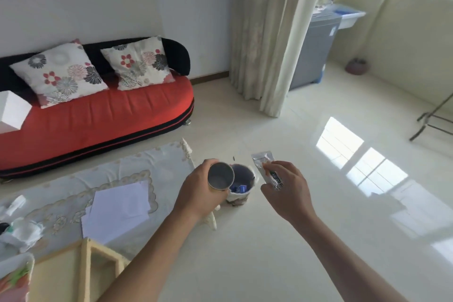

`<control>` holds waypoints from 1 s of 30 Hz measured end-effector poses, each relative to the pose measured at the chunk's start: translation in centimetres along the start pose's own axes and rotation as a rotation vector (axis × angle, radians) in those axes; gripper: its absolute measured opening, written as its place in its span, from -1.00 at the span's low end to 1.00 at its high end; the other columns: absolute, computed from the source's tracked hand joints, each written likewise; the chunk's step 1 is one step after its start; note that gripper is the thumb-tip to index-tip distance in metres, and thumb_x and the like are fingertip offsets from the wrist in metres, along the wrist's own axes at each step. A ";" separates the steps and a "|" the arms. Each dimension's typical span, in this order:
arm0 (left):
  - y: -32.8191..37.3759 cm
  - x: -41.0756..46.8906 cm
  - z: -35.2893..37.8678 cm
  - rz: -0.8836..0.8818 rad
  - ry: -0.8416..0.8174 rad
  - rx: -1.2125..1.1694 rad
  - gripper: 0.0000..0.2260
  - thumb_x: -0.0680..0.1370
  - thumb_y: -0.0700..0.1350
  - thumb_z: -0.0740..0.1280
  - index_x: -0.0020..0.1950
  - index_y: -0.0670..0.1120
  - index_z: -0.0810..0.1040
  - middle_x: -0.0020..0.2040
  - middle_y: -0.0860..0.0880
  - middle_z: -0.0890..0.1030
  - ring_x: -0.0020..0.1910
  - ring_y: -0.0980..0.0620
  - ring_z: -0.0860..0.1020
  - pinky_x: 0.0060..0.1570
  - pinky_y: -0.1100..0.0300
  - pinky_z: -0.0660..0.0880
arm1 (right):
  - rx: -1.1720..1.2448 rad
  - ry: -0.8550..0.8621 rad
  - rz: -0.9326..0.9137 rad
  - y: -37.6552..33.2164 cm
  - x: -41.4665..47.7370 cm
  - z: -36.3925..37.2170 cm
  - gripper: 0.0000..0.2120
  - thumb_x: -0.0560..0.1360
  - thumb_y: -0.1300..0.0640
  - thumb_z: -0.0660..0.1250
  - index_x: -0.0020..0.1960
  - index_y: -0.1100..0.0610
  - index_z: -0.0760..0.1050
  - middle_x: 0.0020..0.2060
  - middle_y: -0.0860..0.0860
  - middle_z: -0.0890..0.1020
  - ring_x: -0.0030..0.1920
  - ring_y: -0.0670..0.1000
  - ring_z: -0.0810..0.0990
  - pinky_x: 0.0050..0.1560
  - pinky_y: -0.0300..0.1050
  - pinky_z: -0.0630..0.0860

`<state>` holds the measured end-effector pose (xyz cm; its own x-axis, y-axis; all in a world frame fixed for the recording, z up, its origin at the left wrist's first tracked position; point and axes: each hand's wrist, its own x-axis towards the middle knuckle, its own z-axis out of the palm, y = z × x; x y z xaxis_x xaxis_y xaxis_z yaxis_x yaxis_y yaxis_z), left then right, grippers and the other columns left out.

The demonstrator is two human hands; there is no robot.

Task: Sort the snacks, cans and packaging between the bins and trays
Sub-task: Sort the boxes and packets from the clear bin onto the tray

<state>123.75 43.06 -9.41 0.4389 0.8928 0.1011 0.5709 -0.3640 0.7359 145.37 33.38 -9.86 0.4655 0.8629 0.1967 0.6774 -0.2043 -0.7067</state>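
Note:
My left hand (196,191) grips an empty cylindrical can (220,176) with its open end tilted toward me, held just left of and over a small round bin (241,180). The bin stands on the floor past the table corner and holds blue scraps. My right hand (285,189) pinches a silvery foil wrapper (266,167) with dark print, held up to the right of the bin.
A low table (110,179) with a pale embroidered cloth carries white paper sheets (117,208), crumpled plastic (22,233) and a wooden tray frame (88,265). A red sofa (98,115) with two flowered cushions stands behind. Glossy floor spreads to the right.

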 end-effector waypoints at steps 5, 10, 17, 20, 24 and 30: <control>4.4 2.8 6.2 -0.025 0.014 -0.028 -0.42 0.36 0.04 0.61 0.30 0.18 0.46 0.16 0.25 0.59 0.12 0.17 0.56 0.06 0.28 0.51 | -0.018 -0.012 0.015 6.0 2.3 -5.0 -0.55 0.35 0.24 0.43 0.23 0.00 0.65 0.19 -0.14 0.58 0.19 0.03 0.54 0.19 -0.19 0.44; 7.4 4.8 10.9 -0.086 0.063 -0.088 -0.44 0.35 0.05 0.62 0.28 0.19 0.47 0.13 0.26 0.60 0.09 0.21 0.56 -0.01 0.39 0.42 | -0.042 -0.052 0.035 10.7 5.2 -8.3 -0.55 0.36 0.24 0.41 0.23 -0.01 0.64 0.20 -0.15 0.58 0.20 0.03 0.53 0.20 -0.18 0.43; 7.7 8.7 14.3 -0.151 0.041 -0.085 -0.41 0.33 0.07 0.62 0.30 0.16 0.48 0.17 0.23 0.61 0.12 0.18 0.56 0.02 0.34 0.43 | 0.004 -0.090 0.058 14.3 10.1 -8.3 -0.58 0.37 0.24 0.42 0.21 0.01 0.65 0.19 -0.12 0.59 0.18 0.03 0.54 0.19 -0.17 0.44; 6.5 10.9 15.2 -0.167 0.045 -0.067 -0.43 0.35 0.03 0.62 0.30 0.15 0.48 0.18 0.23 0.60 0.12 0.19 0.55 0.05 0.34 0.43 | 0.063 -0.112 0.087 15.3 12.1 -6.7 -0.60 0.37 0.24 0.42 0.18 0.01 0.66 0.16 -0.14 0.60 0.16 -0.02 0.57 0.20 -0.18 0.47; 3.8 15.3 16.5 -0.204 0.036 -0.045 -0.43 0.36 0.01 0.62 0.31 0.14 0.48 0.19 0.21 0.62 0.14 0.15 0.57 0.07 0.31 0.45 | 0.111 -0.167 0.144 16.4 15.7 -4.1 -0.62 0.38 0.23 0.42 0.16 -0.01 0.67 0.14 -0.16 0.59 0.14 -0.07 0.58 0.20 -0.14 0.51; 0.1 24.0 18.2 -0.236 0.011 -0.064 -0.44 0.36 0.01 0.62 0.29 0.15 0.47 0.16 0.22 0.61 0.12 0.15 0.57 0.05 0.29 0.47 | 0.122 -0.220 0.233 17.5 23.9 0.6 -0.64 0.38 0.20 0.43 0.15 -0.04 0.67 0.13 -0.18 0.58 0.12 -0.12 0.58 0.19 -0.13 0.54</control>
<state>147.03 59.64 -19.11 0.2911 0.9540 -0.0714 0.6114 -0.1282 0.7809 168.03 50.72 -17.95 0.4570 0.8811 -0.1218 0.4878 -0.3628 -0.7940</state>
